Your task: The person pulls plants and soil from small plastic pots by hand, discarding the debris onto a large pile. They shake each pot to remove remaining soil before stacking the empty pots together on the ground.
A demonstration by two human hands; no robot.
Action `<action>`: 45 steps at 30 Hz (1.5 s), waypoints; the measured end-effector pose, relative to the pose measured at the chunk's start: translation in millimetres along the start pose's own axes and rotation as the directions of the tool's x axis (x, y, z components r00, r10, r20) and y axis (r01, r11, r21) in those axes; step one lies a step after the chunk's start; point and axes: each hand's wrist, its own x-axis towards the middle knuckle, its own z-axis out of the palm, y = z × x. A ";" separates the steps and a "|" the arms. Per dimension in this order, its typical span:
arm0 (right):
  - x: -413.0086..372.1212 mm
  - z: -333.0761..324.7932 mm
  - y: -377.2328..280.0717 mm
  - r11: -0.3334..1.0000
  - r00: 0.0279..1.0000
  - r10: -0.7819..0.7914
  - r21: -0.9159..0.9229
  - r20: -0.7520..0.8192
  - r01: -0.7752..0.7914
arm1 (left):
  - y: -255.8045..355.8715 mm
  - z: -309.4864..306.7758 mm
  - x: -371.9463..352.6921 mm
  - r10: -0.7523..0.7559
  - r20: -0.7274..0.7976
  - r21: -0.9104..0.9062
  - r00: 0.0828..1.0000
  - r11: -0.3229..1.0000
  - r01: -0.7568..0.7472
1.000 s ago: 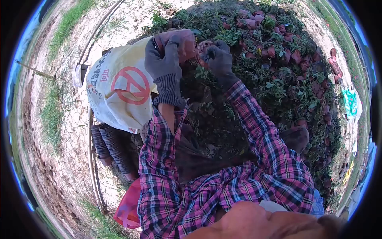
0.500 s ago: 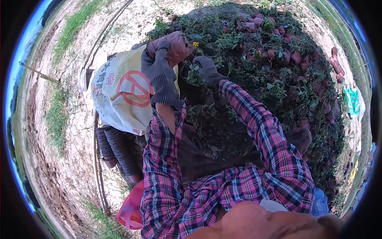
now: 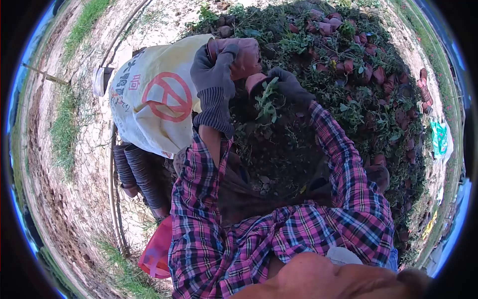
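My left hand [image 3: 214, 72], in a dark knit glove, is wrapped round reddish-brown plastic nursery pots [image 3: 246, 57] held sideways in front of the sack. Close to their open end, my gloved right hand [image 3: 293, 88] grips a smaller-looking reddish pot [image 3: 254, 81]. A leafy green plant [image 3: 269, 102] hangs below the right fingers. Beneath both hands lies dark loose soil [image 3: 271, 149] with bits of greenery. A whitish-yellow sack [image 3: 144, 132] with red printing stands beside my left wrist.
A heap of discarded plants and pots [image 3: 343, 74] spreads ahead and to the right. Stacked dark pots [image 3: 142, 172] lie left of my arm, near a hose [image 3: 113, 199]. A red bag [image 3: 158, 249] sits by my left side. Another pot stack [image 3: 424, 92] lies far right.
My right hand has risen from the plants with a pot and greenery in it and come near the left hand's pots. The left hand has shifted slightly right.
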 end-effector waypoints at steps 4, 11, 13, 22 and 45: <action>-58.7 -61.0 10.3 0.981 0.974 -0.050 -0.196 -0.220 0.006 | 0.1 5.3 -6.2 0.008 0.073 0.021 0.997 1.000 -0.010; -126.9 -19.7 135.4 0.662 0.994 0.100 -0.748 0.037 -0.039 | -0.9 38.4 -20.3 -0.044 0.098 0.004 0.994 0.999 0.044; -136.2 -21.7 121.2 0.719 0.990 0.104 -0.695 0.099 -0.006 | -9.8 37.9 -17.5 -0.049 0.132 -0.043 0.990 0.998 0.055; -85.3 -61.0 164.7 0.814 0.831 0.349 -0.299 -0.433 -0.498 | -13.8 46.3 -12.9 -0.158 0.081 0.046 0.984 0.987 0.154; -107.5 -21.0 113.6 0.855 0.943 0.271 -0.402 -0.193 -0.328 | -30.5 31.3 -4.2 -0.134 0.153 -0.019 0.979 0.990 0.139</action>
